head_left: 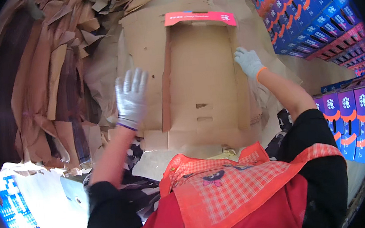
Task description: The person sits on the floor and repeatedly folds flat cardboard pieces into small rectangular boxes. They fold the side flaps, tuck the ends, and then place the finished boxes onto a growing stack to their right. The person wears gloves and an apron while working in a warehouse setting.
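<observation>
Checked apron lies nearest, then a shallow cardboard box between the spread left hand and the right hand at its right edge, whether pinching unclear, where even pressure should keep the sides square.

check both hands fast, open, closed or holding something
Left hand: open, holding nothing visible.
Right hand: by the right edge of the cardboard tray; cannot tell whether open or closed.

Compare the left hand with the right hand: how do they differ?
The left hand has a purple glove cuff, the right hand an orange glove cuff. The left hand's fingers are outstretched, away from the cardboard tray; the right hand's fingers bend more, at the tray's right edge. Both hands wear pale gloves.
</observation>
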A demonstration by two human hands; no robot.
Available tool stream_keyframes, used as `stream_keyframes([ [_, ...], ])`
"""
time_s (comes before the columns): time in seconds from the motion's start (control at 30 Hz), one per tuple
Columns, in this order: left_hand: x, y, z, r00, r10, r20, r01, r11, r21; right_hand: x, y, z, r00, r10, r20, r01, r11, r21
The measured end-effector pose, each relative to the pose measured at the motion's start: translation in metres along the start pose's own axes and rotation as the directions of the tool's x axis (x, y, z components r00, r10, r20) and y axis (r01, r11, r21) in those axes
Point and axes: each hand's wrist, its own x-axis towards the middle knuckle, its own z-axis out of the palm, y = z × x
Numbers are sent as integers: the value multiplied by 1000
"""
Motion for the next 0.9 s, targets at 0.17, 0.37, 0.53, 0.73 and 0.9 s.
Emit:
stream_keyframes([
  [0.17,-13,-9,54,691,718,84,-675,683,-280,-111,-56,-27,851,-524,19,517,844,139],
  [0.37,30,37,53,698,677,234,-545,713,-440,-91,-78,-68,978,-205,34,172,890,422],
  [0.53,40,31,8,991,135,17,-103,830,-548,-63,-40,-80,878,315,-360,16,733,680],
  [0.73,-62,71,-34,833,451,321,-191,778,-599,-124,-65,-125,923,-331,195,134,753,644],
  [0.9,-101,77,-62,278,908,314,259,244,-935,-184,-116,-136,355,-780,515,81,575,814],
])
